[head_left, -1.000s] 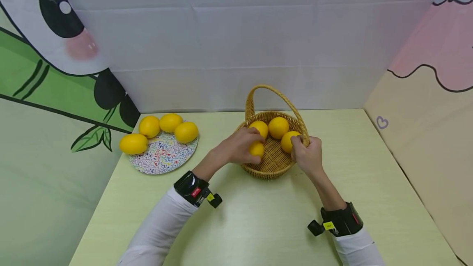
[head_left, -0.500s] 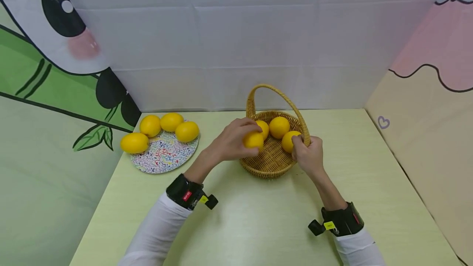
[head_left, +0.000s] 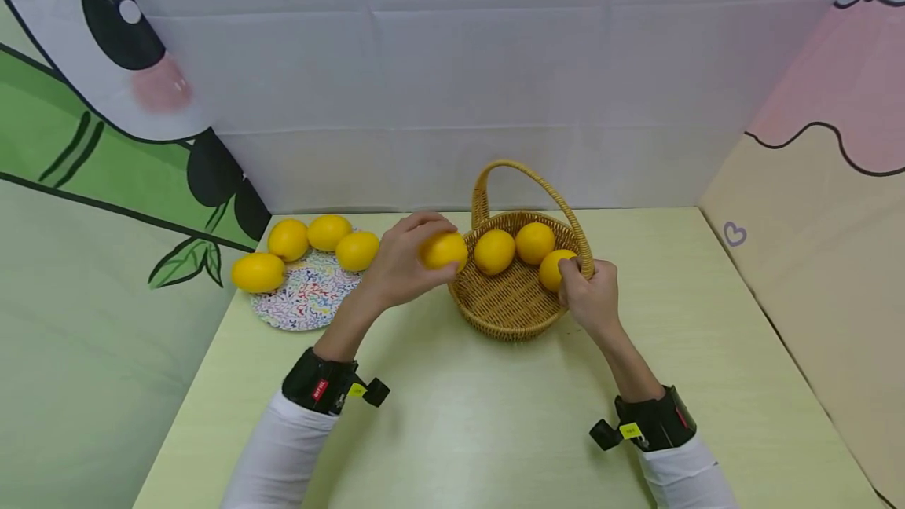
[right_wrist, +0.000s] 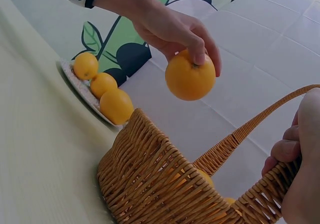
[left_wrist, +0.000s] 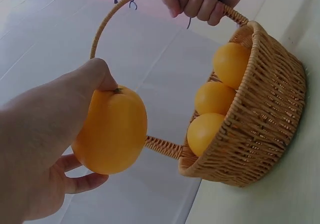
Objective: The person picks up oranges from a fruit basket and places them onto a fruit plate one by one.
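Note:
My left hand [head_left: 406, 261] holds an oval, lemon-like yellow fruit [head_left: 444, 250] in the air, just left of the wicker basket [head_left: 512, 328]. In the left wrist view, the thumb presses near the stem end of the held fruit [left_wrist: 117, 131], with fingers curled behind and below it. My right hand [head_left: 592, 297] grips the base of the basket's arched handle [head_left: 526, 171] on the right side. Inside the basket lie three similar fruits [head_left: 494, 251]; in the right wrist view the woven wall mostly hides them.
Left of the basket sits a speckled, colourful plate [head_left: 307, 301] bearing several of the same yellow fruits [head_left: 258, 272] along its far and left edges. Both stand on a pale table [head_left: 495, 422]. A grey-white cloth wall [head_left: 424, 85] rises behind, with printed panels at either side.
My left hand has lifted the yellow fruit out of the basket and carried it left past the rim, uncovering the fruit behind. The right hand stays on the handle.

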Tool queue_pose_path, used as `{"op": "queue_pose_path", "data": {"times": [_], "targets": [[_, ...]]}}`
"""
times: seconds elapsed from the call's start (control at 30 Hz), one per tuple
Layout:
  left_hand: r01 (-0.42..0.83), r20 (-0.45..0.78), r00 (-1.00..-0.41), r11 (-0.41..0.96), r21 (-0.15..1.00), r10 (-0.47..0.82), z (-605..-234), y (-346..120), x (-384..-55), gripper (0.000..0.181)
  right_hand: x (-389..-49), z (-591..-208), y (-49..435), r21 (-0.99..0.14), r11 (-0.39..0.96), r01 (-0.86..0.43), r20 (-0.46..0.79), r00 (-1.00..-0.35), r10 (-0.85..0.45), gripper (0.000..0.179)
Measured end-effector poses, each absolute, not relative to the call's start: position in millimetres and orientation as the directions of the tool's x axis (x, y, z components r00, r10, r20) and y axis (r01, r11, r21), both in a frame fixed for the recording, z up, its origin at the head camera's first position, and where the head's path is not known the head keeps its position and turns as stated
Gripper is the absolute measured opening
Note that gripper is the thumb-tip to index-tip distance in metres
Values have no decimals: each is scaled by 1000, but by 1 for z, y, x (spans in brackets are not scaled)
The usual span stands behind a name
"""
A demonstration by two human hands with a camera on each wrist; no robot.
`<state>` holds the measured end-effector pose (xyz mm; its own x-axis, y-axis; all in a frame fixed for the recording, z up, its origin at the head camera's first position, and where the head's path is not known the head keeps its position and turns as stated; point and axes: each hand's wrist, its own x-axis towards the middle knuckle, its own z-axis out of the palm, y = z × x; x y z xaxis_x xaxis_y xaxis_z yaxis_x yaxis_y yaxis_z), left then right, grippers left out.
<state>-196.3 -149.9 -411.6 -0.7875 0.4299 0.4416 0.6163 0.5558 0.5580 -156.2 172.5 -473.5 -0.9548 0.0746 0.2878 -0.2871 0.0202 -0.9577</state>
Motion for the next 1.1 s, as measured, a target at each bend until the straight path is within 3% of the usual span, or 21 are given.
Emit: {"op": "queue_pose_path", "data": {"times": [0.5, 0.77, 1.1], "targets": [[493, 489, -852, 599, 631, 186, -416, -209, -186, 46, -156, -473, 172, -959, 19, -284, 284, -956, 72, 53], [428, 527, -848, 663, 614, 59, -431, -238, -184, 45, -156, -474, 172, -959, 23, -284, 284, -956, 72, 54], [312, 490, -869, 691, 652, -70, -451, -261, -178, 45, -155, -473, 172, -960, -5, -278, 277, -958, 74, 53]]}}
